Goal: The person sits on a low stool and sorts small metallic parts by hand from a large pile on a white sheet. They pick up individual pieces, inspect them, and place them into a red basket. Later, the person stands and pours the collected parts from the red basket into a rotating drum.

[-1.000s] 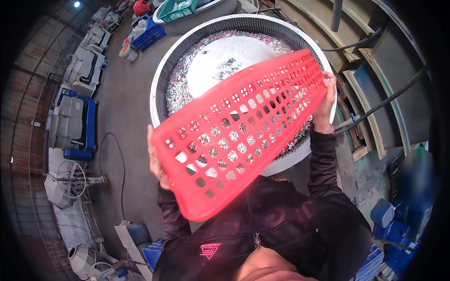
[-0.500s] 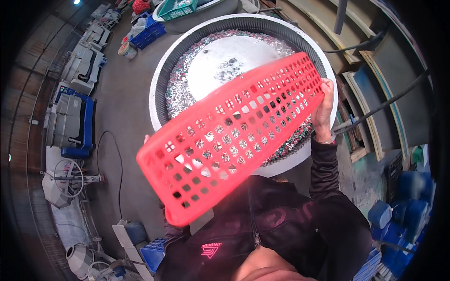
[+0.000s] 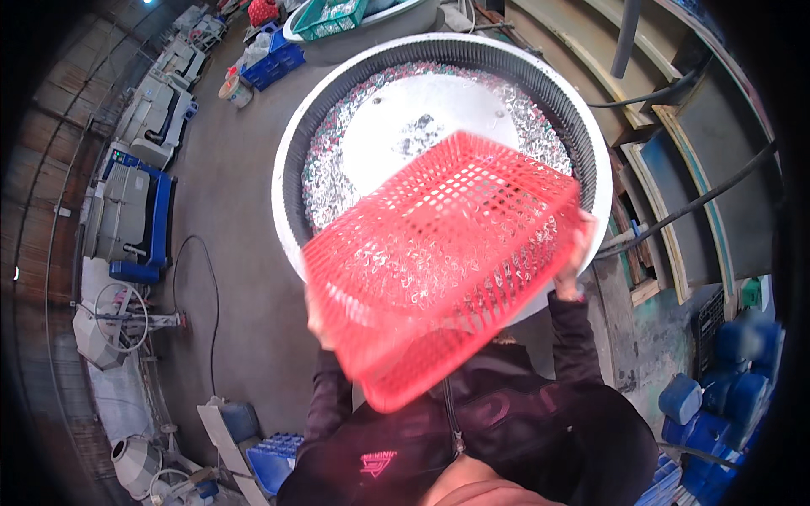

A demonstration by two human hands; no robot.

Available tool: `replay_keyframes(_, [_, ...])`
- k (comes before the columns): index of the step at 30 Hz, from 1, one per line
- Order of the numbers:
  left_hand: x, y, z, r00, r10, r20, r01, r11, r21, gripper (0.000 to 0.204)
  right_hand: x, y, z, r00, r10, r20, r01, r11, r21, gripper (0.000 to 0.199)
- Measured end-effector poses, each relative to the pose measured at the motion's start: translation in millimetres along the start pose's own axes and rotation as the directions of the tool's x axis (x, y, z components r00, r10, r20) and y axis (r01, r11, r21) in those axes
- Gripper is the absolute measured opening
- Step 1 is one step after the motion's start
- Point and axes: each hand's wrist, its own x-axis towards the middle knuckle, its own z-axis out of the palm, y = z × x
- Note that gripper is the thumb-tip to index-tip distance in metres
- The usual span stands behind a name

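Both my hands hold a red plastic basket (image 3: pixel 396 377) with a grid of holes. My left hand (image 3: pixel 317 319) grips its left end, and my right hand (image 3: pixel 575 257) grips its right end; motion blurs the fingers somewhat. Inside the tilted basket lie many small, curved silvery metal pieces (image 3: pixel 418 274). Beneath it stands a large round tub (image 3: pixel 282 173) with a ribbed dark wall and a pale rim. A raised white disc (image 3: pixel 375 126) fills the tub's middle. Around the disc lies a mix of silvery pieces and red and green bits (image 3: pixel 325 181), partly hidden by the basket.
Behind stands another tub (image 3: pixel 384 38) with a green basket (image 3: pixel 329 18) on it. A blue crate (image 3: pixel 274 66) and a bucket (image 3: pixel 235 91) are at far left. Grey machines (image 3: pixel 122 211) line the left, with a floor cable (image 3: pixel 215 312). Troughs (image 3: pixel 666 194) and blue barrels (image 3: pixel 742 388) stand at right.
The basket has tipped from standing on its side, underside toward me, to a flatter position with its inside showing. It has come lower and nearer, and my left hand now shows more.
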Motion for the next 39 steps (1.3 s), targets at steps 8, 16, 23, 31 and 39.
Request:
replay_keyframes(8, [12.1, -21.0, -8.6, 0.997, 0.072, 0.03, -0.074, 0.994, 0.08, 0.047, -7.3, 33.4, -13.3, 0.999, -0.044, -0.023, 0.045, 0.996, 0.077, 0.036])
replay_keyframes(16, [6.8, -34.6, -10.5, 0.998, -0.07, 0.003, 0.07, 0.997, 0.035, 0.047, 52.0, -12.6, 41.9, 0.987, 0.055, 0.15, -0.063, 0.997, 0.047, 0.042])
replay_keyframes(23, [57.6, 57.7, -17.0, 0.916, -0.375, -0.14, 0.14, 0.627, -0.766, 0.056, 96.9, -103.4, 152.2, 0.834, -0.389, 0.392, 0.355, 0.921, 0.159, 0.069])
replay_keyframes(31, [43.7, 106.5, 0.6, 0.881, -0.47, -0.057, 0.246, 0.556, -0.794, 0.056, 67.8, -27.7, 199.9, 0.838, -0.023, 0.545, 0.369, 0.759, -0.536, 0.03])
replay_keyframes(39, [20.9, 92.8, -6.5, 0.915, -0.403, 0.038, 0.278, 0.558, -0.782, 0.068, 53.4, 4.4, 214.1, 0.86, 0.221, 0.461, 0.001, 0.901, -0.433, 0.024])
